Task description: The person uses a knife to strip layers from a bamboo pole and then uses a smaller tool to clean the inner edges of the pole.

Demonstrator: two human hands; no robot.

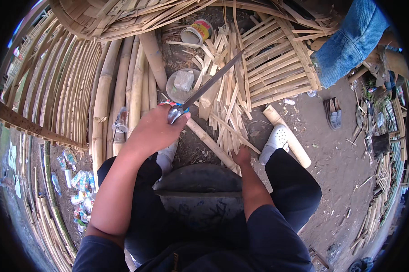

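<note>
My left hand (153, 130) is closed around the handle of a long knife (212, 82). Its dark, straight blade points up and to the right, over a heap of split bamboo strips (229, 97). Low between my knees, my right hand (242, 155) is closed at the near ends of the strips. It appears to grip a bamboo strip, though its fingers are partly hidden. A bamboo pole (212, 144) lies aslant on the ground between my feet, passing close to my right hand.
Thick bamboo poles (133, 86) lie at the left beside a slatted bamboo panel (62, 86). Ahead are a whetstone-like pale block (184, 80) in a round dish (179, 93), a tipped tub (197, 32) and a slatted frame (277, 63). A denim-clad leg (349, 43) shows at upper right.
</note>
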